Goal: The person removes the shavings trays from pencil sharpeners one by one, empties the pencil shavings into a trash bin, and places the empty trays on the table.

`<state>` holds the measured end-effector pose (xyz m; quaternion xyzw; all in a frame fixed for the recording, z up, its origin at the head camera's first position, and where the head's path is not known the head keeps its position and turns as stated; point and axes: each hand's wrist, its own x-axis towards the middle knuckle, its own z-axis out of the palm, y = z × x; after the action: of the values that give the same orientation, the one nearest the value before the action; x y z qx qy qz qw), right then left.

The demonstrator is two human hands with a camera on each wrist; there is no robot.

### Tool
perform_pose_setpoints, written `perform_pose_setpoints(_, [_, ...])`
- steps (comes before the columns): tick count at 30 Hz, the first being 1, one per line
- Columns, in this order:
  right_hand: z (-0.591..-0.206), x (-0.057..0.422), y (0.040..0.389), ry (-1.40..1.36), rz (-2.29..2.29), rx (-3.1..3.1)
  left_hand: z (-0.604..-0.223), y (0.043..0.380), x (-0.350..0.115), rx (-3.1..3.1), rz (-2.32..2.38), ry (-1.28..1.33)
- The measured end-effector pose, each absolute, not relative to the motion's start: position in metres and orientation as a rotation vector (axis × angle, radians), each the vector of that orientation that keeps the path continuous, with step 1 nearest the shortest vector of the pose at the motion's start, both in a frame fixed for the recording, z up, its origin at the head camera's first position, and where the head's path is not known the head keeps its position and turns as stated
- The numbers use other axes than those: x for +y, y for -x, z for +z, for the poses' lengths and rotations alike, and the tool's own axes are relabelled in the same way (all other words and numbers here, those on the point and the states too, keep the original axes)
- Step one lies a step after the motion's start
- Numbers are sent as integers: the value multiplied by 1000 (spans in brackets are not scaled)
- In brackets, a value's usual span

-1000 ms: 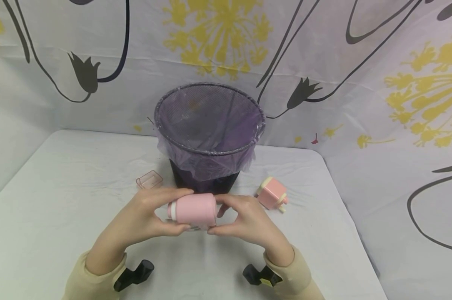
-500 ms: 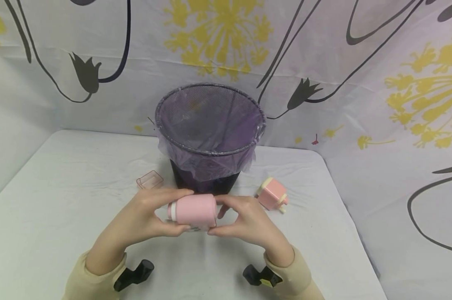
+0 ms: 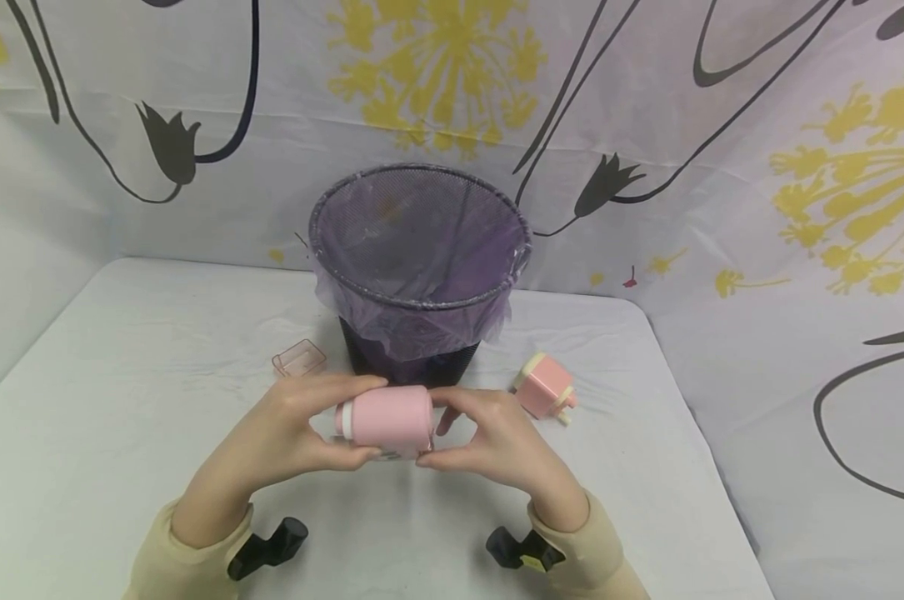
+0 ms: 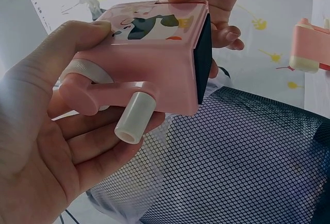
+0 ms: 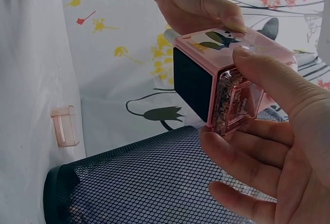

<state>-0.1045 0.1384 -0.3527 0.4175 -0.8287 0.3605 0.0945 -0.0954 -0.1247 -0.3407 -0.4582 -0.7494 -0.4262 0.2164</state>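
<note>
- At lower centre of the head view, the pink sharpener (image 3: 390,417) is held up between both hands, just this side of the bin (image 3: 425,306) in the frame.
- The left hand (image 3: 292,427) grips the end nearer the crank handle (image 4: 135,118); a steady hold there, clear of the crank, should stop the body twisting.
- The right hand (image 3: 492,437) pinches the other end; at centre right of its wrist view, thumb and forefinger lie across the clear drawer (image 5: 243,103). Whether it has slid at all I cannot tell.
- Shavings (image 5: 224,100) show through its wall, so a slow, straight, level pull would probably serve better than a jerk; a spill here could miss the bin and reach the table (image 3: 122,400).
- Forearms should stay clear of the transparent tray (image 3: 299,359) at centre left and the second sharpener (image 3: 545,387) at centre right.
</note>
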Motion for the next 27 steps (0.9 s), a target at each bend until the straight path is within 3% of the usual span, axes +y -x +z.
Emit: perform_pose_setpoints(27, [-354,139,104,-1236,1054,-2454,-341,95,-127,-2122,-1177,1265])
